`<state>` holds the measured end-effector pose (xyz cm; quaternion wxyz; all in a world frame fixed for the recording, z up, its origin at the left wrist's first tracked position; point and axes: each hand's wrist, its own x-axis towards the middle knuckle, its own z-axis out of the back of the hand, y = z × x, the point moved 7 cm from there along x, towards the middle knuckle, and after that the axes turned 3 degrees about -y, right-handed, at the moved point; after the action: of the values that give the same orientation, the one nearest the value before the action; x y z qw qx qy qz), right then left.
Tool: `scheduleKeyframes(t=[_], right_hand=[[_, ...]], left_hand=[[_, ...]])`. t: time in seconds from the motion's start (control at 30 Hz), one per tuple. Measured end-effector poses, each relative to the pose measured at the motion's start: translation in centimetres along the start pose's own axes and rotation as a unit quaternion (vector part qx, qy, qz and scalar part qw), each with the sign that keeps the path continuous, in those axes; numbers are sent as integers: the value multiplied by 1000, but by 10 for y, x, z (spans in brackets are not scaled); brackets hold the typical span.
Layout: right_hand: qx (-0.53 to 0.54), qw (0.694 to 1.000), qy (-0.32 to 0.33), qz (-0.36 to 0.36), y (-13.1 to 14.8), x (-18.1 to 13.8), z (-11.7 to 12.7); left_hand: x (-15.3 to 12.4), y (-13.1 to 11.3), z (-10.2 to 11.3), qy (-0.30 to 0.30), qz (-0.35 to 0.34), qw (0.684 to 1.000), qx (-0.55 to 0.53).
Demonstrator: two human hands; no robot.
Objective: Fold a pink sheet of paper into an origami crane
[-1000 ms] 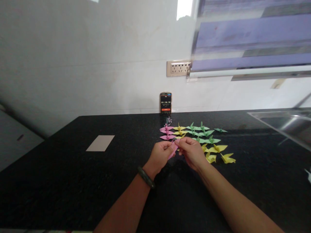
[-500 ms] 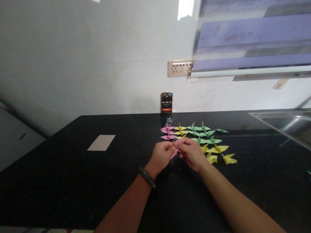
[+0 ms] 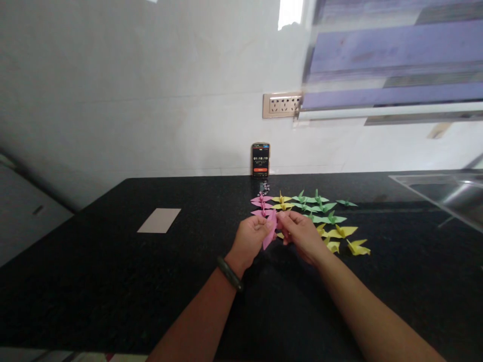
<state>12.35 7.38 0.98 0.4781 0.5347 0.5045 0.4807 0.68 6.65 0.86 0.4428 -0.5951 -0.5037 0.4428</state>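
My left hand (image 3: 249, 239) and my right hand (image 3: 301, 235) meet above the black counter (image 3: 113, 271), both pinching a folded pink paper piece (image 3: 270, 235) between them. A dark bracelet sits on my left wrist. Just beyond the hands lie rows of finished paper cranes: pink cranes (image 3: 261, 205) at the left, green cranes (image 3: 319, 207) behind, and yellow cranes (image 3: 345, 239) to the right.
A phone (image 3: 260, 160) showing a timer leans against the white wall. A pale sheet of paper (image 3: 159, 220) lies on the counter to the left. A steel sink (image 3: 445, 193) is at the right. A wall socket (image 3: 281, 105) sits above the phone.
The pink paper piece has been turned between my fingers, and more of its face shows hanging down. Both hands stay in place.
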Motion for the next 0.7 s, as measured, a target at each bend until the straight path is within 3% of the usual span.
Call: scheduleKeyframes(t=[0.23,0.3,0.43,0.53,0.7], right_hand=[[-96,992,71,38,3,-6,-11],[-137,985,78,74,6,-7,-13],[-171,976,32,131,13,-6,-8],[-164,976,35,137,13,-4,-6],[-155,978,72,122,12,-2,-6]], left_hand=[[6,-4,11,-60,-75,994,-52],[7,-2,9,-49,-71,993,-76],[7,-1,9,-52,-72,993,-79],[7,0,11,-64,-61,994,-68],[8,4,8,-31,-38,997,-62]])
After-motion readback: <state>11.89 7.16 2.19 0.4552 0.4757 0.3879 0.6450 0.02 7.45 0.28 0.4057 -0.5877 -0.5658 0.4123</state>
